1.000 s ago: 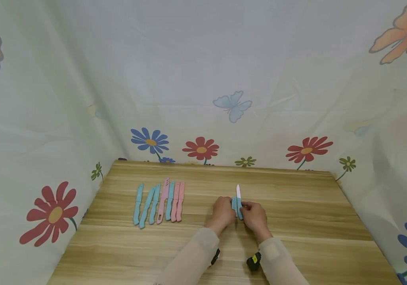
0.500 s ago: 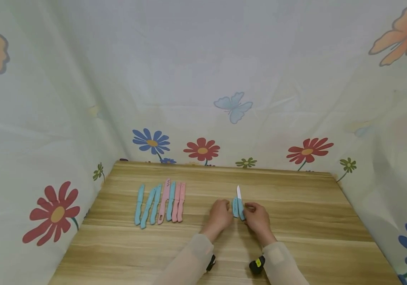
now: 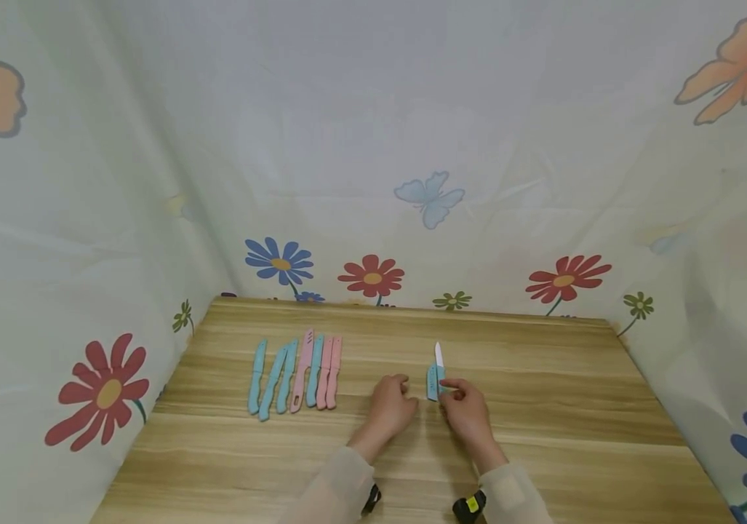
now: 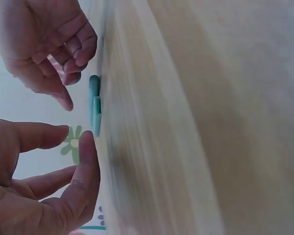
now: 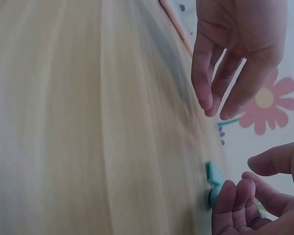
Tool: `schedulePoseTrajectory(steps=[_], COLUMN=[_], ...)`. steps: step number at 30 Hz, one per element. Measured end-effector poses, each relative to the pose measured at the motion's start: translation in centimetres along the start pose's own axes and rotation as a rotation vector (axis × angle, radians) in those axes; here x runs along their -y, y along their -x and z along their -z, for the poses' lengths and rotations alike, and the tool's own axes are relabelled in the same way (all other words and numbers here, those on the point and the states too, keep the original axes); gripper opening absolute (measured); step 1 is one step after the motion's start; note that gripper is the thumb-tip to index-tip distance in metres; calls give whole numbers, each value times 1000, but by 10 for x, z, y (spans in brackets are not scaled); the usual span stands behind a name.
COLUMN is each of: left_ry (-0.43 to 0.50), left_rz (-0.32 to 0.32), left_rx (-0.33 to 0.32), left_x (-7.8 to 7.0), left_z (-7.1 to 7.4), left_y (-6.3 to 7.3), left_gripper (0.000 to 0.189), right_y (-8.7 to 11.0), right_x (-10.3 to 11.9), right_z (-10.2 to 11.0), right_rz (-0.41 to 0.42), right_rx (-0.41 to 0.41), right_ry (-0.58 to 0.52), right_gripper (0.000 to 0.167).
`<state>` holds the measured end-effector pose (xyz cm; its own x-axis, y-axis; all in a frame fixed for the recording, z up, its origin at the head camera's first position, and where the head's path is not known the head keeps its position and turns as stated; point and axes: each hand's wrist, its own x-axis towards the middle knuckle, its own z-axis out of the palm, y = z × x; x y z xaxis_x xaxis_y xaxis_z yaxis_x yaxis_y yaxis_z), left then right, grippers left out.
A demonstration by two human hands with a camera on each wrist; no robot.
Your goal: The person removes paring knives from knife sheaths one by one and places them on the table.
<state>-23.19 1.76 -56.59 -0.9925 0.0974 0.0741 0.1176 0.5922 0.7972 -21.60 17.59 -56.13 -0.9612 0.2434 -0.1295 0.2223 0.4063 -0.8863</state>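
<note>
A small fruit knife [image 3: 438,355] with a white blade and teal handle lies on the table, its tip toward the back wall. Close along its left side lies a teal blade sheath [image 3: 432,383]. My right hand [image 3: 468,411] is at the handle, index finger and thumb apart, fingertips overlapping its lower end in the head view. The right wrist view shows the thumb spread from the bent fingers near the teal handle end [image 5: 214,195]. Left of the sheath my left hand [image 3: 389,407] holds nothing, thumb and fingers apart with a gap [image 4: 78,134].
On the left of the table [image 3: 543,407] several teal and pink knives [image 3: 273,382] lie side by side, roughly parallel. Among them is a longer pink one [image 3: 303,369] with slanted slots. A flowered cloth wall [image 3: 478,240] rises behind the table.
My left hand has drawn away from the sheath, leftward and toward me. My right fingers have shifted over the lower handle. The knife has straightened slightly beside the sheath.
</note>
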Motion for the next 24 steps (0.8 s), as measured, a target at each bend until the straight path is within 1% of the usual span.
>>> schedulePoseTrajectory(steps=[5,8,11,13,16,19,22,24], left_ry=[8,16,13,14,18,37,46,54], left_rz=[19,36,43,38,34,32,34,37], left_rx=[-1,5,8,5,1,1,4,-4], left_x=[5,6,11,15,16,11,13,17], left_z=[5,9,14,18,27,39,45,47], left_y=[7,12,17,20,28,38,44,47], left_gripper=[44,44,42,41,40,41,44,46], right_y=[12,20,29,34,42,46,50,50], right_x=[5,9,16,20,26,29,31,31], right_z=[-8,-14,-18,-21,-25,-32,-38,-43], right_rz=[46,77,99,107,100,78,62,59], right_rx=[-5,6,32,47,80,131,181,201], right_ry=[-20,-46,-80,-105,-164,-236,-286,-283], right_gripper=[28,26,25,25,25,25,26,26])
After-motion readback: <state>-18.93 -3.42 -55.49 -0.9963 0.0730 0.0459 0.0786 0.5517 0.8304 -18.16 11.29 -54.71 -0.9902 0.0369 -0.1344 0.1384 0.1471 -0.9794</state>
